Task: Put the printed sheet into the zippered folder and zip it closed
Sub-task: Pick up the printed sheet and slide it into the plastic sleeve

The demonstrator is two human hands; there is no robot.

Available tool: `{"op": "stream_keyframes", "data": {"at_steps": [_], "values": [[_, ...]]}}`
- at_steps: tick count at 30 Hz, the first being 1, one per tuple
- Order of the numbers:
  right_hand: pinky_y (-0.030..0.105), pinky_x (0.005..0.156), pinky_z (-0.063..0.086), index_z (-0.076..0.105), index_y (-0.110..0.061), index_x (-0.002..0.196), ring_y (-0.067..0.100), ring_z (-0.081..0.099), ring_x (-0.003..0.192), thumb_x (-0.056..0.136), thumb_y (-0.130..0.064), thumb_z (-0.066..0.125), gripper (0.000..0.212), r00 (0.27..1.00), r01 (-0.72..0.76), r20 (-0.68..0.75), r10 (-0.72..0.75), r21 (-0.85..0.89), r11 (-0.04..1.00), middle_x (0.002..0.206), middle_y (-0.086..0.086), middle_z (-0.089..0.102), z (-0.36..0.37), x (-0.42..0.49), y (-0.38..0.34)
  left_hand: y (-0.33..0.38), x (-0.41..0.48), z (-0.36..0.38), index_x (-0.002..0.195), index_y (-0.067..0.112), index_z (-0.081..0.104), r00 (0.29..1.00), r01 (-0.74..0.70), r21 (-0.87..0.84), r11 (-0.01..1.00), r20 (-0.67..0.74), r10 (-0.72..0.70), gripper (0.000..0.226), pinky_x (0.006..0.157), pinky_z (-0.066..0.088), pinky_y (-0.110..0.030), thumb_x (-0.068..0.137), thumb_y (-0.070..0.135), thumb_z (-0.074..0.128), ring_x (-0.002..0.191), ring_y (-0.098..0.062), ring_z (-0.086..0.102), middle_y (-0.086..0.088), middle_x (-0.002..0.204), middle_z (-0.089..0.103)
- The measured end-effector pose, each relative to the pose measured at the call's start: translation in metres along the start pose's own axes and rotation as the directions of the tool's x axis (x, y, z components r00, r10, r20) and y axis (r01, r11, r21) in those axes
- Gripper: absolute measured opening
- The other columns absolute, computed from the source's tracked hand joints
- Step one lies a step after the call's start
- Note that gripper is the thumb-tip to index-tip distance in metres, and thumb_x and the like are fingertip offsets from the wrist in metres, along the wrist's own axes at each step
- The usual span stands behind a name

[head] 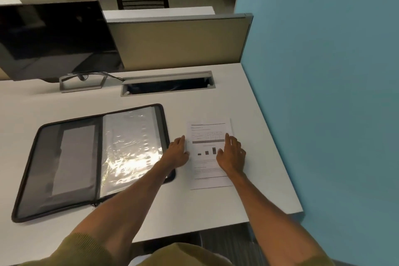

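Note:
The zippered folder [77, 157] lies spread open on the white desk [194, 211], left of centre, a grey pocket on its left half and a shiny clear sleeve on its right half. To its right lies the printed sheet [207, 134], flat, with text, a table and a small bar chart. My left hand [178, 153] rests at the sheet's left edge, fingers touching it, forearm crossing the folder's lower right corner. My right hand [232, 155] lies flat on the sheet's right side, fingers spread. Neither hand has the sheet lifted.
A dark monitor [54, 39] on a stand sits at the back left. An open cable slot [168, 84] is set in the desk behind the folder. A beige divider panel [177, 41] closes the back, a blue wall [323, 71] the right. The desk's edge runs close to the sheet's right.

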State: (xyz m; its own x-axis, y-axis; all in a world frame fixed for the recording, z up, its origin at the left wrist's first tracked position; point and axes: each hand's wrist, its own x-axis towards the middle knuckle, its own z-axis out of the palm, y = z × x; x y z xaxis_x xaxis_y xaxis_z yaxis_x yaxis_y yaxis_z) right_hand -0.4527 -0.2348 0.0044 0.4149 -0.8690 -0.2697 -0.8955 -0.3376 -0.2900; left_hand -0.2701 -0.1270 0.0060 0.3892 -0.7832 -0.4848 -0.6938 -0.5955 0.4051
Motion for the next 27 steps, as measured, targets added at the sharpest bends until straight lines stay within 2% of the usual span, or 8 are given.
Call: {"op": "stream_keyframes", "data": {"at_steps": [4, 9, 13, 15, 18, 21, 24, 27], "values": [[0.047, 0.106, 0.047, 0.050, -0.007, 0.142, 0.032, 0.050, 0.135, 0.101, -0.023, 0.060, 0.045, 0.953, -0.287, -0.039, 0.301, 0.200, 0.937, 0.145, 0.015, 0.050, -0.005, 0.006, 0.013, 0.016, 0.008, 0.012, 0.160, 0.006, 0.032, 0.995, 0.082, -0.136, 0.987, -0.045, -0.089, 0.060, 0.121, 0.042, -0.051, 0.108, 0.026, 0.053, 0.146, -0.036, 0.042, -0.017, 0.158, 0.037], [0.046, 0.108, 0.047, 0.050, -0.003, 0.137, 0.034, 0.048, 0.136, 0.095, -0.019, 0.069, 0.049, 0.936, -0.343, 0.024, 0.351, 0.282, 0.896, 0.145, 0.017, 0.049, -0.005, 0.019, 0.014, 0.030, 0.014, 0.024, 0.151, 0.002, 0.041, 0.976, 0.155, -0.341, 0.927, -0.090, -0.196, 0.052, 0.116, 0.048, -0.049, 0.105, 0.022, 0.056, 0.137, -0.037, 0.051, -0.020, 0.149, 0.044], [0.048, 0.113, 0.046, 0.053, 0.000, 0.138, 0.038, 0.051, 0.136, 0.096, -0.019, 0.069, 0.048, 0.877, -0.466, 0.106, 0.469, 0.424, 0.777, 0.145, 0.020, 0.054, -0.005, 0.033, 0.016, 0.030, 0.017, 0.027, 0.150, 0.005, 0.041, 0.934, 0.232, -0.620, 0.749, -0.071, -0.349, 0.053, 0.109, 0.056, -0.050, 0.103, 0.016, 0.062, 0.129, -0.036, 0.060, -0.018, 0.146, 0.053], [0.049, 0.109, 0.052, 0.067, 0.001, 0.126, 0.038, 0.058, 0.128, 0.099, -0.019, 0.066, 0.034, 0.870, -0.482, 0.143, 0.472, 0.454, 0.750, 0.136, 0.021, 0.064, -0.004, 0.037, 0.022, 0.028, 0.019, 0.026, 0.149, 0.006, 0.042, 0.912, 0.270, -0.705, 0.656, -0.031, -0.408, 0.051, 0.105, 0.058, -0.047, 0.102, 0.013, 0.063, 0.125, -0.034, 0.064, -0.016, 0.143, 0.058], [0.045, 0.101, 0.057, 0.075, 0.002, 0.112, 0.038, 0.063, 0.120, 0.100, -0.020, 0.064, 0.028, 0.887, -0.458, 0.164, 0.433, 0.442, 0.771, 0.126, 0.020, 0.070, -0.003, 0.038, 0.024, 0.024, 0.021, 0.026, 0.139, 0.006, 0.052, 0.919, 0.266, -0.744, 0.613, 0.003, -0.395, 0.040, 0.101, 0.060, -0.049, 0.103, 0.014, 0.065, 0.117, -0.034, 0.070, -0.013, 0.133, 0.068], [0.029, 0.072, 0.055, 0.072, 0.004, 0.113, 0.038, 0.073, 0.107, 0.099, -0.017, 0.064, 0.026, 0.906, -0.419, 0.185, 0.380, 0.511, 0.751, 0.122, 0.020, 0.075, -0.005, 0.038, 0.019, 0.023, 0.020, 0.028, 0.132, 0.004, 0.061, 0.929, 0.236, -0.775, 0.586, 0.004, -0.369, 0.036, 0.097, 0.061, -0.047, 0.104, 0.026, 0.068, 0.113, -0.035, 0.072, -0.011, 0.126, 0.072], [0.027, 0.068, 0.051, 0.059, -0.002, 0.124, 0.029, 0.071, 0.088, 0.100, -0.016, 0.062, 0.028, 0.919, -0.391, 0.201, 0.339, 0.579, 0.716, 0.121, 0.016, 0.074, -0.008, 0.038, 0.010, 0.024, 0.020, 0.027, 0.128, 0.003, 0.060, 0.924, 0.193, -0.787, 0.586, -0.054, -0.377, 0.033, 0.094, 0.062, -0.046, 0.106, 0.026, 0.064, 0.111, -0.034, 0.073, -0.013, 0.122, 0.073], [0.024, 0.059, 0.050, 0.054, -0.006, 0.123, 0.015, 0.063, 0.069, 0.101, -0.018, 0.062, 0.027, 0.931, -0.358, 0.197, 0.307, 0.657, 0.664, 0.114, 0.014, 0.074, -0.009, 0.040, 0.000, 0.027, 0.019, 0.021, 0.133, 0.006, 0.050, 0.927, 0.135, -0.785, 0.604, -0.115, -0.356, 0.028, 0.081, 0.058, -0.039, 0.111, 0.024, 0.054, 0.103, -0.027, 0.070, -0.012, 0.126, 0.068]]}}
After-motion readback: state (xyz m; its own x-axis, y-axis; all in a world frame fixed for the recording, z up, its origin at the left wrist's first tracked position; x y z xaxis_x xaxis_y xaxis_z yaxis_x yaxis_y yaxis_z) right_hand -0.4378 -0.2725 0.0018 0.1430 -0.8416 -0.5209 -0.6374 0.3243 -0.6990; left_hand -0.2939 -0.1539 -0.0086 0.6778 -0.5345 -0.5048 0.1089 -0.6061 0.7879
